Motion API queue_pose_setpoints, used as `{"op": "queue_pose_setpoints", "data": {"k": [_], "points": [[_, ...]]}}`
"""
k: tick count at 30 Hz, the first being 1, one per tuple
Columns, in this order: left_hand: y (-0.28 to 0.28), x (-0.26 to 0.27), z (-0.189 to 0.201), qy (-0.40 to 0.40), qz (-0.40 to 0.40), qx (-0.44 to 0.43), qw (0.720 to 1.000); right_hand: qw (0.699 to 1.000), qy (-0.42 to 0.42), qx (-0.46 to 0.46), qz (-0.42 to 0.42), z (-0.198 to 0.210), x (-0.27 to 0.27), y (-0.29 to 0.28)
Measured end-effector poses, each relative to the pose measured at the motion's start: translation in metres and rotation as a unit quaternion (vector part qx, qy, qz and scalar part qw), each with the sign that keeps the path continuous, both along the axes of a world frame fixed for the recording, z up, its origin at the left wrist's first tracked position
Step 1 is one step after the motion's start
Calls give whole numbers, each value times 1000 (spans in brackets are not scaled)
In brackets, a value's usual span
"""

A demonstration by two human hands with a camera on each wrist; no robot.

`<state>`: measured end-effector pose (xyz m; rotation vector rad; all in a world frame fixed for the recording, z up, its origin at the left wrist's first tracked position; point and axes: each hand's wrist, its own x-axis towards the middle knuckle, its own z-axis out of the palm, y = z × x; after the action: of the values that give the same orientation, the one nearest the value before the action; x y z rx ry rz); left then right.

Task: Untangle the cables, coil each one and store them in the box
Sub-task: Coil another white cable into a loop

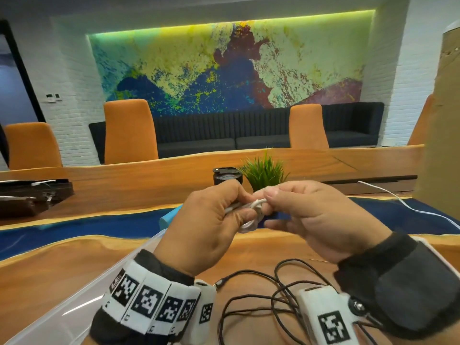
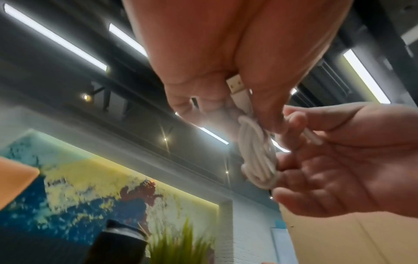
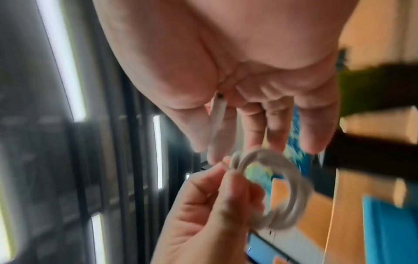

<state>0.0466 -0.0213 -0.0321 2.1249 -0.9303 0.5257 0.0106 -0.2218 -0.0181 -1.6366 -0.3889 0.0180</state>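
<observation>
Holding the white cable (image 1: pixel 251 212) coil above the table's (image 1: pixel 74 267) near edge, left hand (image 1: pixel 206 227) grips it beside the clear box (image 1: pixel 82 305); black cable (image 1: pixel 261 295) lies below. Left-wrist view: fingers (image 2: pixel 203 100) curled round the plug end. Right-wrist view (blurred): right hand (image 3: pixel 244 85) pinches the free end. No writing is readable.

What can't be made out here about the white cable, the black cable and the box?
- White cable: in the head view, the left hand and right hand cover most of the coil; the right wrist view is motion-blurred.
- Black cable: the wrist cameras and bottom edge cut it off; its tangle is unclear.
- Clear box: only a corner shows; its contents cannot be seen.
</observation>
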Motion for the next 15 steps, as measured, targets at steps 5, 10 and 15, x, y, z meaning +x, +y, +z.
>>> {"op": "queue_pose_setpoints", "data": {"k": [5, 10, 15], "points": [[7, 1, 7, 107, -106, -42, 988, 942, -242, -216, -88, 4, 3, -11], [-2, -3, 4, 194, -201, -151, 948, 906, -345, -230, -89, -6, 10, -11], [-9, -5, 3, 133, -185, -151, 962, 966, -221, -115, -65, -3, 4, -2]]}}
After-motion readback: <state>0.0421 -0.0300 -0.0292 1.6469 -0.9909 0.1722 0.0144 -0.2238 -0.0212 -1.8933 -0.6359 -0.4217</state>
